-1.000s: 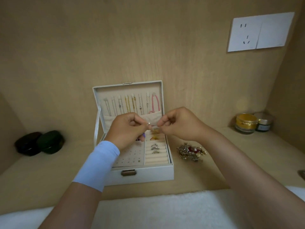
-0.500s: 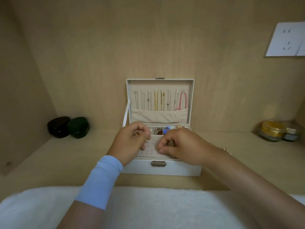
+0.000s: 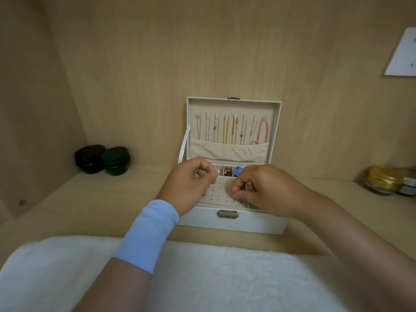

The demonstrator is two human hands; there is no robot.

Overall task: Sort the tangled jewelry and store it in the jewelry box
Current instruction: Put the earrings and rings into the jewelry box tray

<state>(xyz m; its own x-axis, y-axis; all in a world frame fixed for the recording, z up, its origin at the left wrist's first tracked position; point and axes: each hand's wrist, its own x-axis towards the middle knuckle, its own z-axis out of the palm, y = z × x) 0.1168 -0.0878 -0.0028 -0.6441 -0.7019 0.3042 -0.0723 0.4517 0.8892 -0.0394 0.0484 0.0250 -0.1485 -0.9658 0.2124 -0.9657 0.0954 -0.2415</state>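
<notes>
The white jewelry box (image 3: pixel 258 224) stands open on the wooden shelf, its lid upright with several chains (image 3: pixel 226 131) and a pink cord (image 3: pixel 262 131) hung inside. My left hand (image 3: pixel 191 183) hovers over the left side of the perforated earring panel (image 3: pixel 221 192), fingers curled, with a small silver glint at its fingertips. My right hand (image 3: pixel 265 190) is on the right side of the panel, thumb and forefinger pinched together at the surface on a tiny earring I can barely see. Small compartments (image 3: pixel 228 171) with bits of jewelry show between the hands. My right forearm hides the box's right half.
A black jar (image 3: pixel 89 158) and a dark green jar (image 3: pixel 116 161) sit at the back left. A gold-lidded jar (image 3: pixel 383 180) and a smaller jar (image 3: pixel 407 188) sit at the back right. A white fluffy cloth (image 3: pixel 213 278) covers the near edge. Wooden walls close in on the left and behind.
Both hands dropped from in front of the lid onto the earring panel. The view swung left, so the box sits further right and the jewelry pile is out of sight.
</notes>
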